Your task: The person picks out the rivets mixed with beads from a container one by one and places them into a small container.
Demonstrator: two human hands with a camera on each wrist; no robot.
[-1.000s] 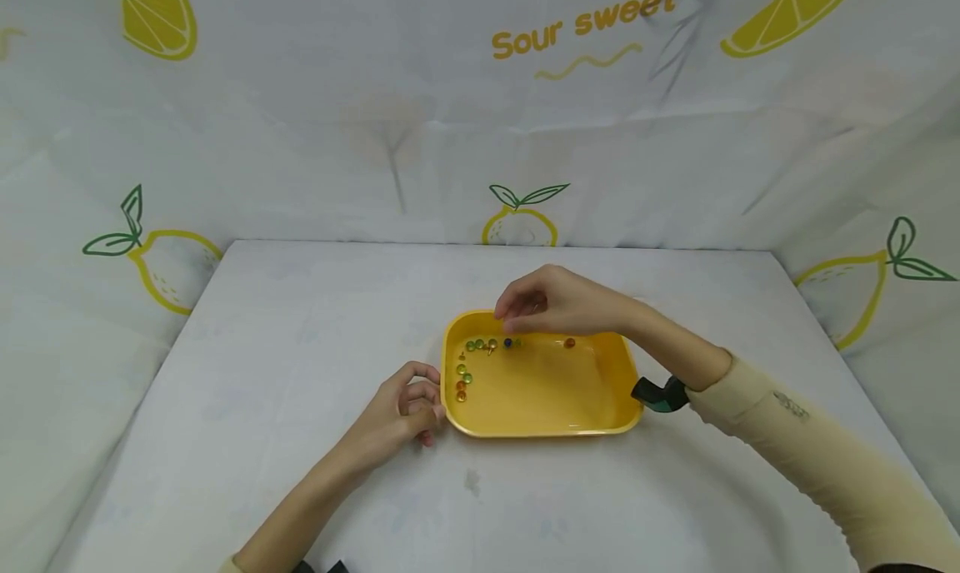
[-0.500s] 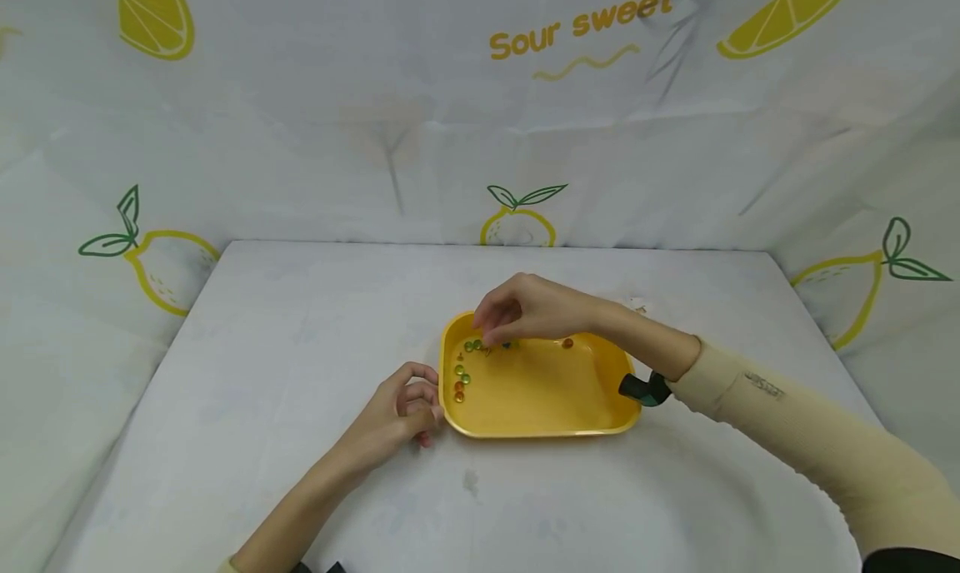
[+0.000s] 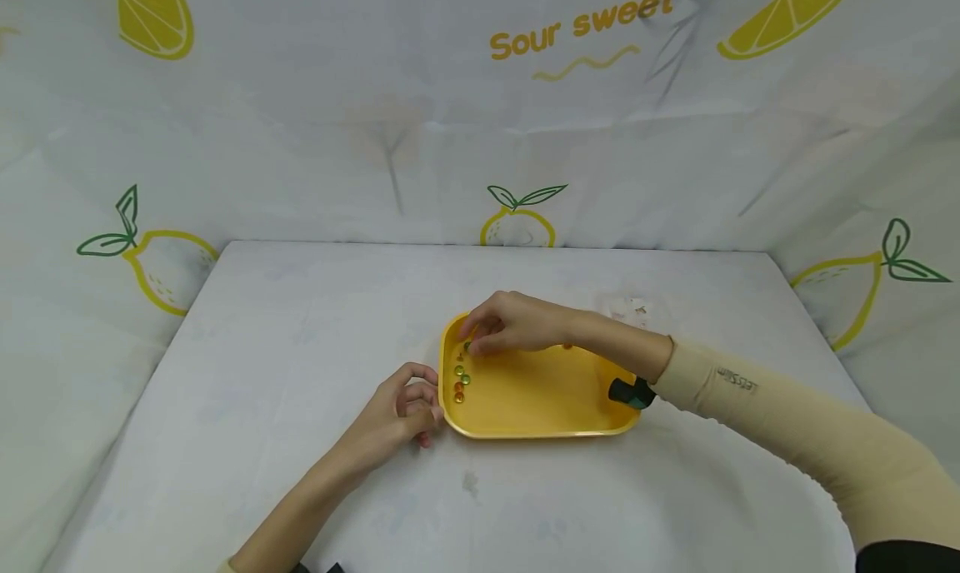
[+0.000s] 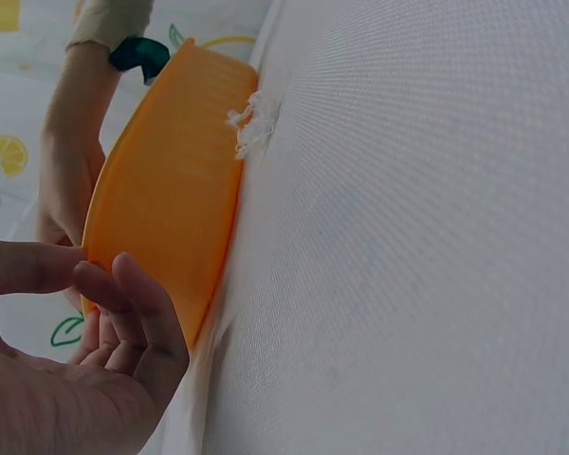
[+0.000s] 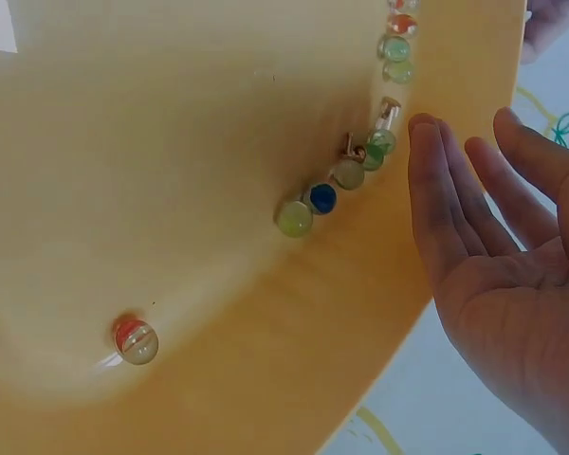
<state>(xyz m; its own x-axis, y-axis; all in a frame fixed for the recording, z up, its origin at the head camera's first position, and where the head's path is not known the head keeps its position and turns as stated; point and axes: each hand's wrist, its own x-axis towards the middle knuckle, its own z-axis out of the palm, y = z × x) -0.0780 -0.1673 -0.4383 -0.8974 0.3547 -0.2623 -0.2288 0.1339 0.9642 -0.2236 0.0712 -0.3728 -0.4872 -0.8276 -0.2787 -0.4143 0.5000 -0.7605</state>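
A yellow rectangular plastic tray with rounded corners [image 3: 540, 402] sits on a table spread with white cloth [image 3: 315, 306], between the person's two hands. Inside it, small round glass marbles [image 5: 349, 173] run in a line along the left wall and around the far left corner. The right hand [image 3: 513, 325] reaches over the far rim, above that corner; its fingers are extended and thumb held apart, with nothing visible between them. The fingertips are just beside the bend in the line, though whether one touches a marble cannot be told. Near the left wall lie orange and green marbles; on the far stretch, a blue marble [image 5: 322, 198] lies beside a larger-looking pale green marble [image 5: 294, 218]. A lone red-and-clear marble [image 5: 136, 339] lies well apart from these, below the right forearm. The left hand [image 3: 401, 405] is just outside the tray, fingers loosely bent, fingertips against its left side, and the marbles there lie just across the wall from it.
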